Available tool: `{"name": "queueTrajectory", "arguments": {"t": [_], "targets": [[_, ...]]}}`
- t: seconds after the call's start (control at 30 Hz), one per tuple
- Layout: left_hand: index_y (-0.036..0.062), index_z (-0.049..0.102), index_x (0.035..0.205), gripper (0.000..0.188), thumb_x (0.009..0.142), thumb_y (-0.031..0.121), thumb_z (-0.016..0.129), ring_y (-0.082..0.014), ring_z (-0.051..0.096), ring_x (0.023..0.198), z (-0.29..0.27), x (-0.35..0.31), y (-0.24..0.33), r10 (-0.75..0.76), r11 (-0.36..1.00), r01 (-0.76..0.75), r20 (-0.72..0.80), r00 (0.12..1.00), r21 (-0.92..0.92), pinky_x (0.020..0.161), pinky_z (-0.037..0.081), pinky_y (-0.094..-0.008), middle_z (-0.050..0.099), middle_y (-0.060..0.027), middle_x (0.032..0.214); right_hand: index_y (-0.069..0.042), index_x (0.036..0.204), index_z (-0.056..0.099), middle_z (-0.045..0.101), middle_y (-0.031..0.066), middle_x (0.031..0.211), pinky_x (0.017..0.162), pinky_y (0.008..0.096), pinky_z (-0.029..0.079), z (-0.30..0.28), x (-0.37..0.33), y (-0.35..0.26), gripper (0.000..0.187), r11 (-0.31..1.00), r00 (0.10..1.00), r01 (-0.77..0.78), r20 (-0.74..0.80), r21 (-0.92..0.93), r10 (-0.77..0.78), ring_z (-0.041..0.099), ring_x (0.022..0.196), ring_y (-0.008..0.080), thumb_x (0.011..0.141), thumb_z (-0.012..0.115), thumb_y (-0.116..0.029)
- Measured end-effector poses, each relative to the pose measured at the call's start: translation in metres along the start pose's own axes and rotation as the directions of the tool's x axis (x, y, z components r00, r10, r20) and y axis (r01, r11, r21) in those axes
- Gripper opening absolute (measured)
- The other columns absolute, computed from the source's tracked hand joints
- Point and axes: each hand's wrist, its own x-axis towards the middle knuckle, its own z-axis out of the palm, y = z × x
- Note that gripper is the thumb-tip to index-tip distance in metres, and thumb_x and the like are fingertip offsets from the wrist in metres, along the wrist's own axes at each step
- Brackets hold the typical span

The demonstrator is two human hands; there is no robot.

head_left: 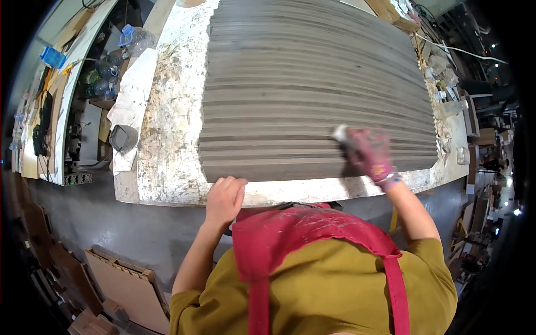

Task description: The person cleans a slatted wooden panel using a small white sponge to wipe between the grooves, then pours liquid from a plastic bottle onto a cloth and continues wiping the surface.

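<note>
A large grey-brown ridged panel point(312, 95) lies flat on a paint-stained white worktable point(167, 123); its grooves run left to right. My right hand point(369, 149), in a pinkish-red work glove, is over the near right part of the panel, smeared by motion. Its fingers are closed around a small white piece point(339, 133), perhaps a cloth or pad, too blurred to name. My bare left hand point(224, 199) rests on the table's front edge, fingertips against the near left edge of the panel, with nothing held in it.
At the left, a stained white sheet point(134, 106) and a grey tape roll point(123, 138) lie along the table edge, with plastic bottles point(103, 81) beyond. Clear containers point(451, 108) stand at the right edge. Boards point(128, 285) lean at the lower left.
</note>
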Motion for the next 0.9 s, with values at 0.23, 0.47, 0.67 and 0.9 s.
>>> {"name": "queueTrajectory", "arguments": {"t": [0.23,0.47,0.67,0.9], "targets": [[0.0062,0.064,0.092,0.009,0.084,0.008,0.06,-0.0305,0.055,0.073,-0.005,0.003,0.002,-0.002,1.0,0.001,0.052,0.999,0.023,0.063,0.045,-0.0396,0.059,-0.0091,0.08,-0.012,0.119,0.057,0.062,0.0099,0.106,0.094,0.0453,0.038,-0.033,0.018,0.014,0.043,0.976,0.975,-0.172,-0.121,0.131,0.188,0.057,0.102,0.0298,0.079,0.067,-0.023],[0.0055,0.061,0.092,0.011,0.081,0.004,0.061,-0.0307,0.056,0.076,-0.021,-0.002,0.001,-0.014,0.999,0.016,-0.041,0.999,0.051,0.069,0.046,-0.0401,0.06,-0.0088,0.084,-0.013,0.116,0.056,0.061,0.0085,0.098,0.098,0.0477,0.036,0.004,0.122,-0.143,0.039,0.865,0.94,0.323,-0.238,0.383,-0.246,0.058,0.098,0.0284,0.081,0.065,-0.025],[0.0032,0.057,0.112,0.033,0.081,0.009,0.066,-0.0369,0.054,0.1,-0.045,-0.023,-0.024,-0.186,0.972,0.214,-0.243,0.952,0.093,0.086,0.044,-0.0431,0.057,-0.016,0.11,-0.012,0.114,0.057,0.063,0.0104,0.106,0.091,0.0478,0.038,0.008,0.118,-0.067,0.039,0.966,0.983,0.06,-0.182,0.251,-0.014,0.059,0.096,0.0317,0.077,0.064,-0.02],[0.0032,0.035,0.141,0.078,0.08,0.035,0.071,-0.0401,0.036,0.13,-0.041,-0.007,-0.044,-0.326,0.938,0.342,-0.189,0.926,0.059,0.107,0.027,-0.047,0.04,-0.0175,0.142,-0.018,0.124,0.054,0.061,0.0086,0.107,0.093,0.0494,0.037,0.008,0.094,-0.016,0.044,0.983,0.965,-0.14,-0.207,0.118,0.162,0.057,0.101,0.0315,0.082,0.063,-0.027]]}}
